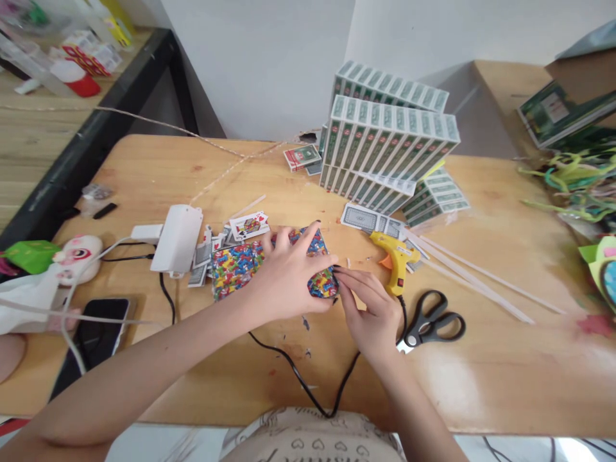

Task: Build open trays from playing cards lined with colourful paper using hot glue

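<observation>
A flat, box-like piece with a bright multicoloured cartoon pattern (235, 268) lies on the table in front of me. My left hand (293, 276) reaches across its right part and holds it, fingers spread over the top. At its right end, my right hand (368, 301) is closed in a pinch against the edge; whatever is between the fingertips is hidden. Just beyond that hand lies a yellow glue gun (395, 260). Black-handled scissors (430, 324) rest to its right. Loose playing cards (249, 226) lie behind the patterned piece.
Stacked card boxes (389, 138) stand at the back. Clear glue sticks (481, 282) lie right, face-down cards (360, 217) behind the glue gun. A white power strip (177, 239) and a phone (94, 340) are left. A black cord (298, 375) loops along the near side.
</observation>
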Motion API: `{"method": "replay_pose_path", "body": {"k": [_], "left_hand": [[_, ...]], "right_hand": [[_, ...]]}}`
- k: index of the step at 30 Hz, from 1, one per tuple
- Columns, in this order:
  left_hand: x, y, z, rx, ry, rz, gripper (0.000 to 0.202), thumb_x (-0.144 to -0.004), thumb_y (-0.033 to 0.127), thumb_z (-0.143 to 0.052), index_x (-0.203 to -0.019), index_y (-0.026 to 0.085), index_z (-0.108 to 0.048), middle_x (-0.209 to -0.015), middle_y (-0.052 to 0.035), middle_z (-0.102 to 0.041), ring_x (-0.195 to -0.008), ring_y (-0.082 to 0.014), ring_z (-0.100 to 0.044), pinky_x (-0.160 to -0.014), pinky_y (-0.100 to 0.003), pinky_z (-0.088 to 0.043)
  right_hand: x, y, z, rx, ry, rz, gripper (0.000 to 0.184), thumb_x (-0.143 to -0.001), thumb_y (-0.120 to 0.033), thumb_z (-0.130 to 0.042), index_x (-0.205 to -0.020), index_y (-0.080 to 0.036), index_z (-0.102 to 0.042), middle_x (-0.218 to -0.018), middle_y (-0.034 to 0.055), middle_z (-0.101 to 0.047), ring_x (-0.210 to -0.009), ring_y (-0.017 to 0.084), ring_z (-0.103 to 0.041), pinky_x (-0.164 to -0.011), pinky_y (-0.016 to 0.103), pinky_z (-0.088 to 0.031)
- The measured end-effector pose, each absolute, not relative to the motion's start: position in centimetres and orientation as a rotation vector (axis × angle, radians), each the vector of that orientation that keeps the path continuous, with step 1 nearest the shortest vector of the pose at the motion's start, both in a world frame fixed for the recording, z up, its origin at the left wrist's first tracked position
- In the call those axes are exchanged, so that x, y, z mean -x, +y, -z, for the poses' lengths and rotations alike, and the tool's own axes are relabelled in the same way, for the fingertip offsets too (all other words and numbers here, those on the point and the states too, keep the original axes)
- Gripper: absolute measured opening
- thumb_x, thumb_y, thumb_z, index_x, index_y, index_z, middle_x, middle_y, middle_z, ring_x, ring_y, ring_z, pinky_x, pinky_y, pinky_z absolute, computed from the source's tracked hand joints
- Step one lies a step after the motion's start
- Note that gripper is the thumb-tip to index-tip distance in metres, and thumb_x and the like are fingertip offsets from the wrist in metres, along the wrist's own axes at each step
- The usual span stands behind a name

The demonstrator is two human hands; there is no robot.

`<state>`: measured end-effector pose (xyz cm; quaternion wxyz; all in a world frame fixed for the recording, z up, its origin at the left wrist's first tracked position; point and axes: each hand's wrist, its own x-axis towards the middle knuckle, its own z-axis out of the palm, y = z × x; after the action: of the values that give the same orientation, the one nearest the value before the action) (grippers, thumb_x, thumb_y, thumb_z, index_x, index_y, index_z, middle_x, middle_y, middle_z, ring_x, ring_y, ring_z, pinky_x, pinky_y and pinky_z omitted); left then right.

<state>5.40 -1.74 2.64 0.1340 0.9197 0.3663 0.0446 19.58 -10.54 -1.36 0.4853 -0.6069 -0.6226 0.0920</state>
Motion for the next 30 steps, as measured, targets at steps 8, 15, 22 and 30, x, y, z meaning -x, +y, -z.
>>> {"method": "replay_pose_path", "body": {"k": [8,15,22,30], "left_hand": [[-5.5,-1.8,-2.6,-2.696,0.957,-0.129,0.037,-0.069,0.047,-0.066,-0.103,0.031,-0.063,-0.149,-0.0063,-0.029,-0.120,-0.0437,-0.030,-0.091,-0.062,-0.024],[-5.6,-1.5,-2.9,-2.728,0.807,-0.087,0.024,-0.074,0.038,-0.064,-0.095,0.027,-0.064,-0.151,0.0019,-0.030,-0.124,-0.0475,-0.027,-0.090,-0.067,-0.025],[-5.4,-2.1,-3.0,-2.707,1.003,-0.084,0.027,-0.079,0.043,-0.057,-0.101,0.029,-0.062,-0.141,0.0004,-0.044,-0.126,-0.0455,-0.026,-0.093,-0.068,-0.024],[-7.3,-1.0,-3.2,-2.664,1.462,0.001,0.045,-0.084,0.056,-0.042,-0.118,0.028,-0.054,-0.145,-0.0094,-0.035,-0.122,-0.0497,-0.033,-0.088,-0.069,-0.031]], "right_hand": [[-19.0,-11.0,1.8,1.476,-1.503,-0.092,0.026,-0.081,-0.004,-0.057,-0.098,-0.020,-0.067,-0.086,0.0076,-0.072,-0.080,0.017,-0.068,-0.073,0.031,-0.057],[-18.9,-12.7,2.2,1.463,-1.651,0.019,0.047,-0.079,0.001,-0.054,-0.120,-0.021,-0.059,-0.097,0.0091,-0.073,-0.093,0.020,-0.068,-0.079,0.034,-0.058],[-19.0,-13.7,2.0,1.618,-1.424,-0.134,0.029,-0.080,-0.008,-0.059,-0.105,-0.022,-0.065,-0.090,0.0065,-0.072,-0.084,0.018,-0.068,-0.076,0.033,-0.057],[-24.9,-12.2,2.5,1.998,-0.852,-0.366,0.019,-0.070,-0.033,-0.067,-0.080,-0.019,-0.072,-0.079,0.0057,-0.072,-0.069,0.019,-0.066,-0.066,0.031,-0.052]]}}
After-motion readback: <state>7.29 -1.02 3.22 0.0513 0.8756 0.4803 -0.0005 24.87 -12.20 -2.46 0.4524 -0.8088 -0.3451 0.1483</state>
